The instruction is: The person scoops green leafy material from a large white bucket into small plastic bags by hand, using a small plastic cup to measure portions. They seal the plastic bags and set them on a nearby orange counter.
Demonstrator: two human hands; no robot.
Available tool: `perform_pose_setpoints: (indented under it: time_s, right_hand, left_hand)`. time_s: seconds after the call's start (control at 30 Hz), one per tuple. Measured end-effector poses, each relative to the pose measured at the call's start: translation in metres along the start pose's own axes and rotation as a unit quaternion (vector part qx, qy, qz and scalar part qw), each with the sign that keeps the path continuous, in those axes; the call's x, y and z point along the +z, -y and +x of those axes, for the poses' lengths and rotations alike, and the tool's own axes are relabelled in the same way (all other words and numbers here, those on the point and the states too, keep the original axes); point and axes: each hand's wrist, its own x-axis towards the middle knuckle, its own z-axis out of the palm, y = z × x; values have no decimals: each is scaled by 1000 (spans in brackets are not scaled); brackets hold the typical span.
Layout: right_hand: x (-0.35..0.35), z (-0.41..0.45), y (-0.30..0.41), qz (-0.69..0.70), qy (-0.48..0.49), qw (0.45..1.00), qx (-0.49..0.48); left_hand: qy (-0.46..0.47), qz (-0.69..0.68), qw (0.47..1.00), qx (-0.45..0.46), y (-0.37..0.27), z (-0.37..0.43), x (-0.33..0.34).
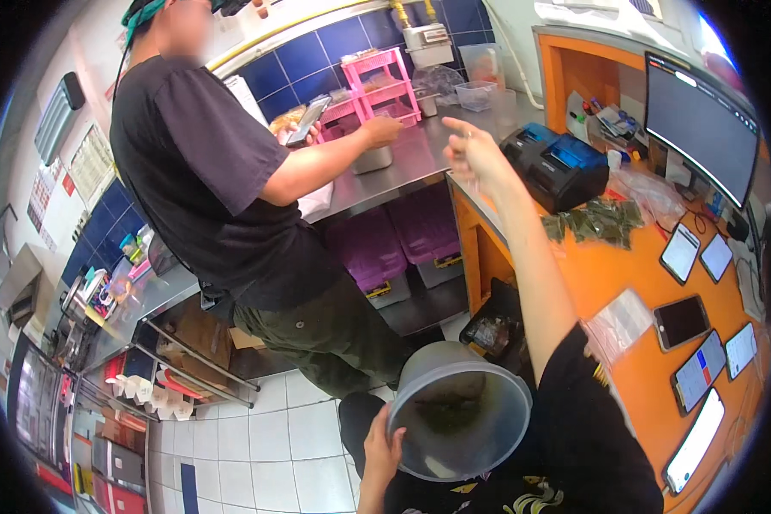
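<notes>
My left hand (383,444) grips the rim of a translucent plastic bucket (417,398), tilted against my lap. A dark greenish residue or content (453,405) sits at the bucket's bottom; what it is I cannot tell. My right arm reaches forward over the desk edge, and my right hand (475,151) points with its index finger out and the others loosely curled, holding nothing visible. Beside that hand stands a black and blue thermal printer (556,167). Flat green packets (594,223) lie on the orange desk (591,276) near my forearm.
A co-worker (199,141) stands ahead, holding a phone (310,121), with the other hand (382,131) stretched over the steel counter (417,151). Several phones (681,322) and a monitor (700,122) occupy the desk. Purple-lidded bins (366,247) sit below the counter; a pink rack (382,80) stands on it.
</notes>
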Motion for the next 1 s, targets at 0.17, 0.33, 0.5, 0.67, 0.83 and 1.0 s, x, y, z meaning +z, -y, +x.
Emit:
perform_pose_setpoints:
  time_s: [0.17,0.33,0.5,0.67,0.83,1.0]
  right_hand:
    - [-54,113,0,-55,-76,992,84]
    - [-76,151,-4,-160,-84,976,125]
    - [-82,179,-16,-193,-50,969,148]
    - [-86,198,-24,-200,-62,965,161]
    - [-78,201,-30,-226,-68,959,157]
    - [-77,202,-30,-207,-30,961,182]
  left_hand:
    - [19,-27,999,28,7,-8,4]
    - [55,-27,998,-26,-9,-6,-5]
    - [75,-6,997,-25,-3,1,-10]
    - [103,-8,994,-46,0,12,-10]
    - [97,-21,994,-46,5,16,-8]
    - [94,-26,994,-45,8,13,-11]
